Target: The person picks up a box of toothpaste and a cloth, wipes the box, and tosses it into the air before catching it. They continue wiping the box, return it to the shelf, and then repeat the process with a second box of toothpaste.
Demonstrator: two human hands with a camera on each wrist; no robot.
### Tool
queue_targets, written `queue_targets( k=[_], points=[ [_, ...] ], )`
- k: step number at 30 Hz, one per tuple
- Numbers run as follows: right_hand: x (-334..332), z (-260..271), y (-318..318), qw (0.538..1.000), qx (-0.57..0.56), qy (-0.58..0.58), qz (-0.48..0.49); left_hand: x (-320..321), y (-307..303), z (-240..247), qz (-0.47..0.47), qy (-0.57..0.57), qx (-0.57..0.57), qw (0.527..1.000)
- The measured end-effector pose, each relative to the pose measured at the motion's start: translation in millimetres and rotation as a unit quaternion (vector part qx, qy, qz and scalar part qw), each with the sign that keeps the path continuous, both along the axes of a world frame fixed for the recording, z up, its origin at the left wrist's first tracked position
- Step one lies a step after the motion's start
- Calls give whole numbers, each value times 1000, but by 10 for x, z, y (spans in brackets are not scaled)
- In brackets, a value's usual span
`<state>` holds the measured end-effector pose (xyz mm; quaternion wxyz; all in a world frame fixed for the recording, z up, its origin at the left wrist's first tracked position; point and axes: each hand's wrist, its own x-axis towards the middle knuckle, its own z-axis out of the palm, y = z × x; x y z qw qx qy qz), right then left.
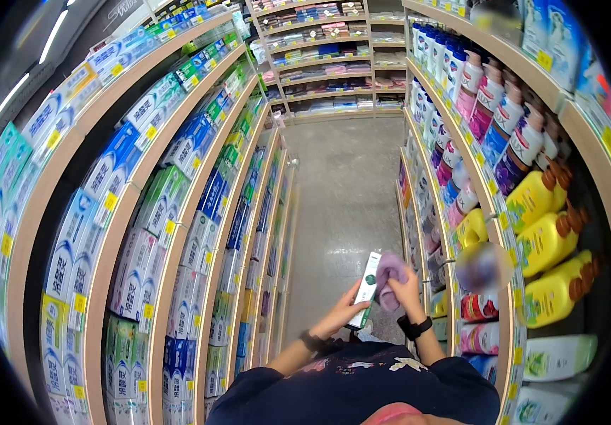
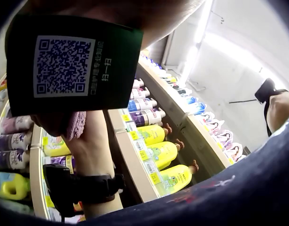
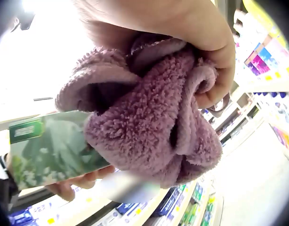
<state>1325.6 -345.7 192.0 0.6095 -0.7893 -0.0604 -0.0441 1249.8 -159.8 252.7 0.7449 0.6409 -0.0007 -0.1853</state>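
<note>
In front of the chest, my left hand (image 1: 345, 310) grips a long white and green toothpaste box (image 1: 366, 287). The left wrist view shows the box's dark green side (image 2: 117, 70) with a QR code on it, close to the camera. A fluffy purple cloth (image 1: 390, 268) is bunched up in my right hand (image 1: 409, 292), right beside the box. Seen from the right wrist, thumb and fingers (image 3: 217, 70) curl round the folded purple cloth (image 3: 135, 113). Behind it appears the box's green printed face (image 3: 55, 150), with left fingertips (image 3: 83, 181) below.
Shelves of toothpaste boxes (image 1: 132, 265) line the left of the aisle. On the right stand pump bottles (image 1: 486, 99) and yellow bottles (image 1: 550, 244). Folded cloths (image 1: 334, 69) fill the far shelves. Grey floor (image 1: 341, 177) runs between. Both wrists wear black bands (image 1: 414, 327).
</note>
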Motion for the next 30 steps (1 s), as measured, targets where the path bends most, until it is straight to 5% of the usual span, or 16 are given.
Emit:
queue_targets(
  k=[14,24,30],
  points=[
    [1387,207,-262,965,218,125,-74,1931,-191,-85,-13,-143,138,980],
    [3325,773,-6,952,184,186,161,4473,311,261,-59,-172,31,983],
    [4522,873,345,948,204,160,185,5343,714,318,-38,-178,-11,983]
  ],
)
